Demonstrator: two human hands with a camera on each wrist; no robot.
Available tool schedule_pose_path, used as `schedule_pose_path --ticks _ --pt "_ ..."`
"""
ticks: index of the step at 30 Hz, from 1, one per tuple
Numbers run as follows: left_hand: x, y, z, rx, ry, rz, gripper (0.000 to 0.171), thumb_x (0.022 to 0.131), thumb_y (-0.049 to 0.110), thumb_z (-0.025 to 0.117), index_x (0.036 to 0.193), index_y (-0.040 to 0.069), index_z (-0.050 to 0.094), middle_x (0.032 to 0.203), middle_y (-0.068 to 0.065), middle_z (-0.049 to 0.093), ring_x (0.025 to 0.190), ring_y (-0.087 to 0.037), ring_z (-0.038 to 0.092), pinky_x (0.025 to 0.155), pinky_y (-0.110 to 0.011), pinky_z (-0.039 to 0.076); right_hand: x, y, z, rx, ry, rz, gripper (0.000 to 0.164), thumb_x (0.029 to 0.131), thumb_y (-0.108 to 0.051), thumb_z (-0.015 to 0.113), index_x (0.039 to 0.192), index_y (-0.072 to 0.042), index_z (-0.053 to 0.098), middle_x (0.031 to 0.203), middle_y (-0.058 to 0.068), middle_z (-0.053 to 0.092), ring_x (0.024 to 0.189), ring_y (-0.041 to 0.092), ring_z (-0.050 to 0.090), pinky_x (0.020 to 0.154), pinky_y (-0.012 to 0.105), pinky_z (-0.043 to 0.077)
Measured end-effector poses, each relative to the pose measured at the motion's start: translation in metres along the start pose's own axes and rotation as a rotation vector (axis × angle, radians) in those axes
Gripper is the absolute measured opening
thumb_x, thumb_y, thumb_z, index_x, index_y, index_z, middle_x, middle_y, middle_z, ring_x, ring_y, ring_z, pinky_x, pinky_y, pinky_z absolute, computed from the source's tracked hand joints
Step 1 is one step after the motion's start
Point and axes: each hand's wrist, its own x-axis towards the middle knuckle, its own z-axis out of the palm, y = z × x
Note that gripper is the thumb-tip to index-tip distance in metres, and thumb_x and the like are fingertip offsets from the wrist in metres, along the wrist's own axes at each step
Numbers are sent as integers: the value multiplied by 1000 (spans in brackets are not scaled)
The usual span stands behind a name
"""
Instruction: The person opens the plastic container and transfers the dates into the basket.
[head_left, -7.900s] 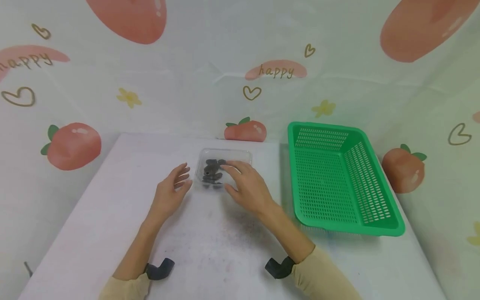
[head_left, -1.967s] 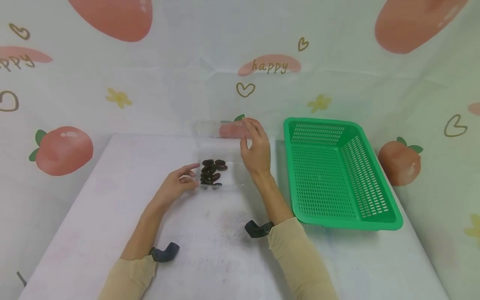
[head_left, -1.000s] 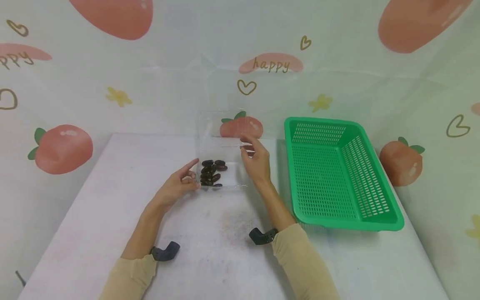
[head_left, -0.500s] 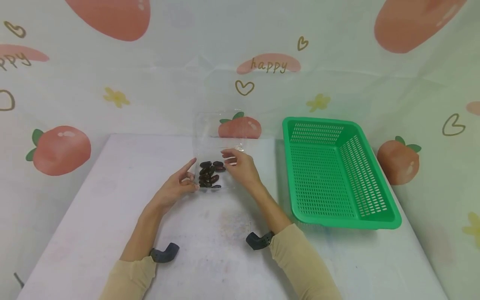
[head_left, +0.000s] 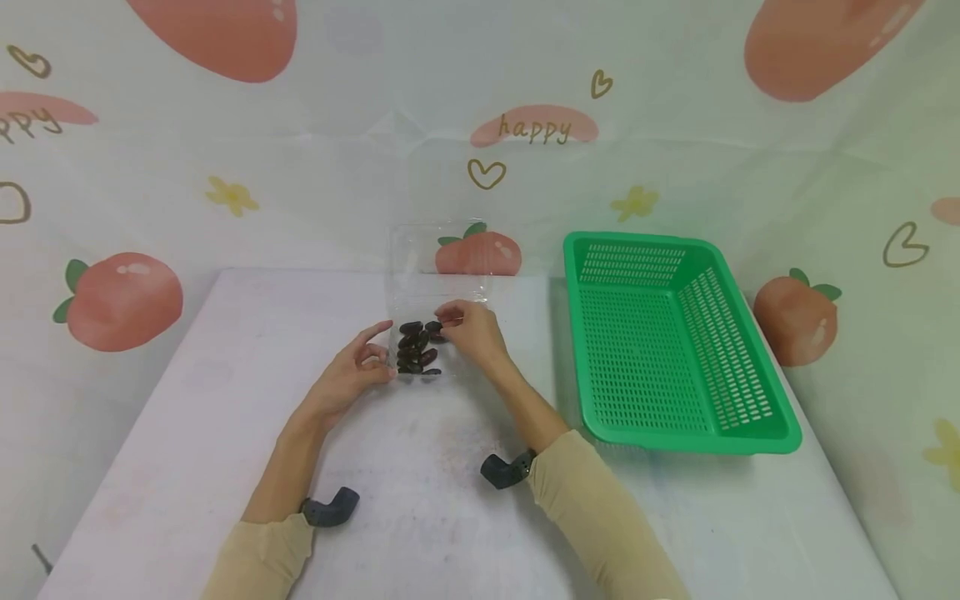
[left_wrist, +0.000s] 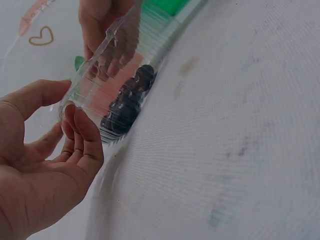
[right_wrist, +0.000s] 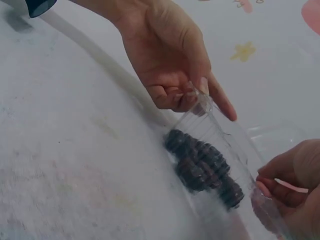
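Several dark brown, glossy, oval fruits that look like dates (head_left: 415, 342) lie in the left part of a clear plastic box (right_wrist: 225, 130). Its hinged clear lid (head_left: 442, 254) stands raised at the back. My left hand (head_left: 347, 379) holds the box's left side, the index finger stretched along it and the other fingers curled; the left wrist view shows these fingertips at the rim. Inside the box, my right hand (head_left: 472, 332) has its bent fingertips over the dates at the back right. Whether they pinch a date is hidden. The right wrist view shows the dates (right_wrist: 200, 165) through the wall.
To the right stands a green plastic basket (head_left: 573, 350) with slotted walls. The white table (head_left: 420, 517) is stained in front of the box. Behind hangs a white cloth (head_left: 337, 167) printed with fruit and hearts. Both wrists wear dark devices.
The box was closed at first. My right hand raised the lid, let it go and then moved left and down to the dates. My left hand came to the box's left side.
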Motion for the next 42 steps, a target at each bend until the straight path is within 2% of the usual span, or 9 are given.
schedule_pose_path --ticks 7,11,22,26,34,42 --pt "1 -4 0 25 16 10 81 88 0 68 156 17 28 106 -7 42 89 -13 54 82 -26 52 5 0 10 -47 30 94 26 85 3 67 107 -7 76 101 6 74 93 18 68 76 28 52" --pt "2 -6 -1 20 14 2 82 88 -1 68 157 17 27 105 -7 42 89 -13 54 82 -25 52 6 1 15 -93 20 145 26 82 1 71 104 -11 78 99 3 75 94 17 67 74 27 51" --pt "3 -3 2 19 3 5 82 88 -3 67 157 17 27 104 -6 43 90 -14 55 82 -28 53 10 6 17 -166 -68 166 26 78 -4 78 102 -14 79 95 0 76 94 16 67 79 28 50" --pt "3 -1 3 15 9 4 83 87 -4 67 157 17 27 103 -6 43 91 -15 54 81 -27 53 8 4 16 -211 -90 151 24 78 -4 78 100 -13 80 95 0 75 95 17 67 83 30 51" --pt "4 0 4 44 23 -3 82 87 -2 67 156 18 29 102 -7 44 91 -17 55 82 -26 54 4 1 18 -268 -105 128 21 80 -8 80 101 -13 79 90 -1 75 86 13 67 75 26 50" --pt "4 -2 3 28 16 2 82 87 -4 66 157 16 28 100 -6 45 88 -15 57 82 -27 54 3 -2 16 -226 -83 71 20 85 -9 77 104 -14 79 94 -1 75 93 13 67 81 29 51"
